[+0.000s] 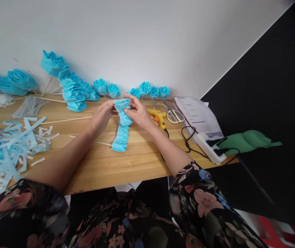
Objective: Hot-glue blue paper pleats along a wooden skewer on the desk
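A pleated strip of blue crepe paper (122, 136) hangs from my hands down to the wooden table (95, 175). My left hand (103, 115) pinches its upper left edge. On the other side, my right hand (139, 112) grips the top between thumb and fingers, the index finger raised over it. Thin sticks (103, 143) lie on the wood to the left of the strip and under my left forearm. Just right of my right hand is a yellow glue gun (159, 117).
Blue paper flowers (75, 91) lean along the wall. Paper scraps (13, 148) cover the table's left side. White-handled scissors (175, 116), a printed sheet (199, 115), a power strip (211, 148) with cables and a green bag-like object (251, 142) are at the right.
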Demonstrator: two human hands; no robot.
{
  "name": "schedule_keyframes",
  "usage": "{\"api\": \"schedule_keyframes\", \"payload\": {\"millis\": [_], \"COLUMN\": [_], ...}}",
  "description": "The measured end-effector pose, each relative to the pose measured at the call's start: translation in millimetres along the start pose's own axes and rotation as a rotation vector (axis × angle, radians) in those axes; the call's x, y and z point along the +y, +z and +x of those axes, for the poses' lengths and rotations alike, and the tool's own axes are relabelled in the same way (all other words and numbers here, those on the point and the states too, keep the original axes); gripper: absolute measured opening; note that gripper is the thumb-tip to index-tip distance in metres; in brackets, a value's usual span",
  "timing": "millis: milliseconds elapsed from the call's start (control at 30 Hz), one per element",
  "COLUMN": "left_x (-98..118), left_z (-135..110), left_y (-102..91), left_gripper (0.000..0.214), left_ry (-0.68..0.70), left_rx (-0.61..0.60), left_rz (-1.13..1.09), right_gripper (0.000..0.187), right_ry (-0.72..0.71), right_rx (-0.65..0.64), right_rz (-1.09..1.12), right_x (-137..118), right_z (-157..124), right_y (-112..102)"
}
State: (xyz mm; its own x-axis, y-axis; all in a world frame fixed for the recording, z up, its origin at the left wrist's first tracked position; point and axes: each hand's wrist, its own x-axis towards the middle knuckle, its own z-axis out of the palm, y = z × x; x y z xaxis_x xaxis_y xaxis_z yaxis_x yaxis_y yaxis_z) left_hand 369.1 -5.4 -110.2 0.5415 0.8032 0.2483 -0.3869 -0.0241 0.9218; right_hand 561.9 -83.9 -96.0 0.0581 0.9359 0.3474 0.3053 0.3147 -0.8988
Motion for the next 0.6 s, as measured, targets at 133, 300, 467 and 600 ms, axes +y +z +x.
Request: {"api": "schedule_keyframes", "payload": {"millis": [133,300,467,600], "left_x": [1,-3,-5,-5], "left_z": [-1,1,1,0], "left_y": [-2.8,-6.2,-8.5,-8.5], "left_gripper": [0.044,0.049,0.049,0.048], "left_ry": [0.038,0.015,0.028,0.028], "left_rx": [0.021,0.096,0.143,0.172], "left_rz": [0.001,0.072,0.148,0.155], "right_gripper": [0.065,0.063,0.067,0.069], "right_ry": [0.014,0.015,0.091,0.127], "right_rx": [0.036,0.030,0.024,0.001], "right_rz": [-0.070,-0.010,0.022,0.119], "right_x": [0,0,8,9], "right_z": [0,1,1,2], "right_y": [0,1,2,3]}}
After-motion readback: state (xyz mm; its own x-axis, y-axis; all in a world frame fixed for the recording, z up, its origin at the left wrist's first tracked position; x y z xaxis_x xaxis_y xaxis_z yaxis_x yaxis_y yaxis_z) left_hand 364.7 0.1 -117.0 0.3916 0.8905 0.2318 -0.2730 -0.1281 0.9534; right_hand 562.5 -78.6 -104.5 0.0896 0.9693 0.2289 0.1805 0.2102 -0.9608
